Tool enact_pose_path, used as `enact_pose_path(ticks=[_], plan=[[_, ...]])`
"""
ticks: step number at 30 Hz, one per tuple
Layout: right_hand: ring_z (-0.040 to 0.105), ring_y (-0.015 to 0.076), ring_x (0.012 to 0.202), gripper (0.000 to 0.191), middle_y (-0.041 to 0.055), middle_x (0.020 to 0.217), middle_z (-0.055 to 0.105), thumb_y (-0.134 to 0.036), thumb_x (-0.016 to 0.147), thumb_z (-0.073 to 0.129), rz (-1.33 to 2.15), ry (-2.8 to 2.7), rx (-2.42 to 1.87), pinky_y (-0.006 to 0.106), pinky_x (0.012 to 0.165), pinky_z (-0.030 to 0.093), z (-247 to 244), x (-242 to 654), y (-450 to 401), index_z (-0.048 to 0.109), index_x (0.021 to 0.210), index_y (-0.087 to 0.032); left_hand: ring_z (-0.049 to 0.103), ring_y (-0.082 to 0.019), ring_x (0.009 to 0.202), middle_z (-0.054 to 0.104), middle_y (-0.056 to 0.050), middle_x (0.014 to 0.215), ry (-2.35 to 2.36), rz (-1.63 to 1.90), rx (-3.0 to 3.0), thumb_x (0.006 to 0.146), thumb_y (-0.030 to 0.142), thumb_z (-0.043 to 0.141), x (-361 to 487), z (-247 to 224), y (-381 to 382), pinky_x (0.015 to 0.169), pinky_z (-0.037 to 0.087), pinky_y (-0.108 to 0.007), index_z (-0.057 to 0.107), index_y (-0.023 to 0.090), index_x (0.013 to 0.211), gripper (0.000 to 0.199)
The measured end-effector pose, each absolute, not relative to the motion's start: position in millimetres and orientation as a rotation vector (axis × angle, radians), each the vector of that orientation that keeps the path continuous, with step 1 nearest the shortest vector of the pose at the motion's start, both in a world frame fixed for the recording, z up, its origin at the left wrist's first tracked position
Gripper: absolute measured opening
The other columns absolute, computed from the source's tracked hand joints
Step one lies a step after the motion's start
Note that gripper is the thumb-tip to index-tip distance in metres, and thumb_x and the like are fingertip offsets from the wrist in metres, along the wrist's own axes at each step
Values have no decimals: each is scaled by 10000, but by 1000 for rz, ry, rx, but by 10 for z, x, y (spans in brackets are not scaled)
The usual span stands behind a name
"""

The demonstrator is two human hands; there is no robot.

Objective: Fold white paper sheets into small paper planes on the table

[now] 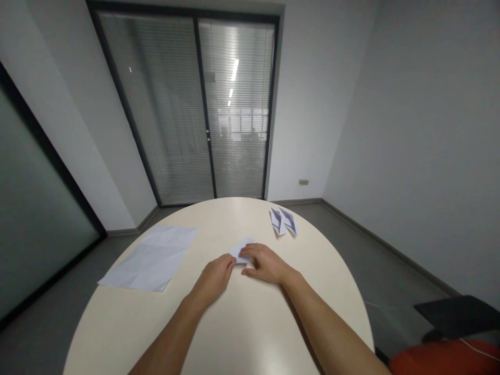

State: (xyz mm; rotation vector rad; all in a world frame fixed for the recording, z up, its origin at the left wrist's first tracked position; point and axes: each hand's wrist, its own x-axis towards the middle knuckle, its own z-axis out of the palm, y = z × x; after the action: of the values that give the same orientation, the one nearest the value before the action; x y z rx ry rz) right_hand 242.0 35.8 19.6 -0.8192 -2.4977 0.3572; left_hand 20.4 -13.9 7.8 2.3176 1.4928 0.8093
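A small folded piece of white paper [244,242] lies on the round cream table [242,323], between my two hands. My left hand [217,276] pinches its near left corner, thumb and fingers pressed together. From the right, my right hand [265,261] lies over the paper's right part, its fingers stretched out on the sheet and its thumb apart below. The fingers hide some of the paper's right side. Farther off to the right rest two folded paper pieces [277,223] with angled flaps, side by side.
Large white paper sheets [156,258] with crease lines lie at the table's left. A red seat [441,359] and a black flat object [459,316] stand at the lower right. Beyond the table are a glass door with blinds [238,109] and a wall socket [303,182].
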Motion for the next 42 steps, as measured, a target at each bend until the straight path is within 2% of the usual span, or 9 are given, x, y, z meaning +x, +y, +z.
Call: enact_pose_path(ticks=[4,10,14,17,20,25,29,32,42], plan=[[646,232,1088,270,86,1127,733,-248,928,612,301,-2469,-951,389,1033,390,149,2447,389,688,1183,-203,677,-188,961,732,-39,1042,1448,854,2258,1020,237,404,189,70,-137,869,478,-279,650,230,1077,252],[648,201,989,170,64,1005,741,-242,969,576,240,-2451,-1022,347,969,382,142,2484,439,722,1039,-191,648,-187,792,698,-30,862,1477,926,2189,1032,297,378,206,119,-145,730,457,-280,623,215,970,266],[642,192,930,180,59,967,738,-256,989,555,218,-2430,-1104,340,940,379,159,2481,448,719,980,-182,672,-190,897,722,-46,977,1461,1021,2138,989,297,465,195,78,-120,819,488,-289,633,215,1034,193],[643,189,928,193,59,983,738,-249,999,534,223,-2400,-1141,333,929,383,159,2476,452,715,991,-182,674,-203,1013,725,-58,1086,1470,1066,2138,904,254,579,169,20,-95,921,493,-307,640,212,1091,202],[644,191,933,214,62,991,737,-251,1010,510,224,-2370,-1134,326,917,395,157,2474,453,712,1003,-182,676,-208,1015,728,-56,1088,1510,1061,2169,863,193,585,145,-11,-75,926,497,-315,649,212,1090,238],[648,206,959,237,74,1004,740,-275,1018,490,245,-2306,-1100,318,898,427,161,2473,445,705,1037,-177,695,-216,940,744,-64,1016,1672,1093,2131,935,232,494,119,-12,-41,854,506,-313,657,205,1047,199],[652,220,1032,233,81,1089,740,-282,960,598,287,-2252,-1100,335,962,425,153,2473,439,682,1154,-184,701,-225,943,750,-71,1032,1768,1140,2036,942,248,507,91,-26,-9,838,504,-306,641,202,1081,198],[658,223,1048,272,77,1102,743,-245,949,598,318,-2225,-1140,347,985,421,150,2475,439,666,1209,-198,699,-223,923,748,-70,1022,1791,1132,1984,937,228,530,76,-33,1,824,497,-299,626,199,1100,191],[674,215,1018,347,66,1105,743,-241,932,572,439,-2094,-1273,298,887,454,118,2493,445,631,1274,-228,702,-221,998,742,-71,1127,2036,985,1850,920,203,611,74,17,-26,802,476,-276,614,220,1138,218]])
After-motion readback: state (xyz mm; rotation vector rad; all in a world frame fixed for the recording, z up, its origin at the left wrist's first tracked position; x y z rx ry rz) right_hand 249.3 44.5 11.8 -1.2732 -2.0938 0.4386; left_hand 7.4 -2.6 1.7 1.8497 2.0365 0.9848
